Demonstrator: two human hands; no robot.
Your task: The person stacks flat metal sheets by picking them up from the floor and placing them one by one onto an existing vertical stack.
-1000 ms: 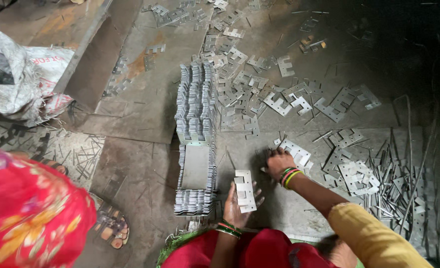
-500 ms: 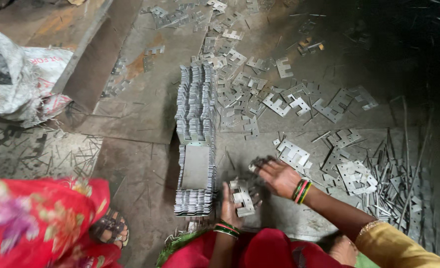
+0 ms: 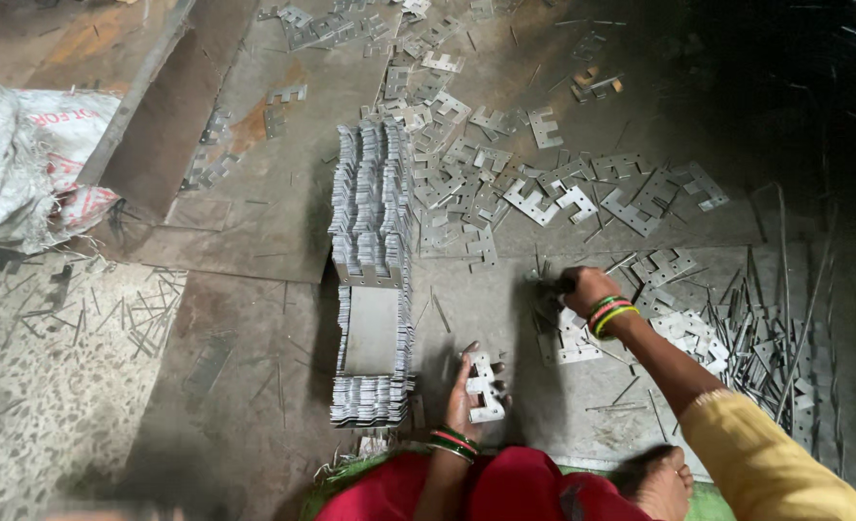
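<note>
1. From my remote seat I see the left hand [image 3: 467, 391] grasping a small stack of stamped metal plates [image 3: 487, 386], thumb and fingers wrapped round it just above the floor.
2. The right hand [image 3: 582, 287] is clenched on something among loose plates [image 3: 571, 340] on the floor; whether it grips a plate or a dark tool I cannot tell, as the fist hides it.
3. The held stack's long axis runs away from the person, roughly parallel to the long row of stacked plates [image 3: 372, 265] that lies just to the left of the left hand's grip; the left hand is clearly the nearer hand to that row.
4. The loose plates lie just below the right fist, towards the person, and to the right of the held stack.
5. The plates are thin, flat, dull grey steel with notched, E-like outlines and small holes; packed on edge they form a ribbed block.
6. Narrow metal strips [image 3: 785, 318] lie well right of both grips on a worn steel floor sheet [image 3: 254, 222].
7. A white woven sack [image 3: 23, 164] sits far left.
</note>
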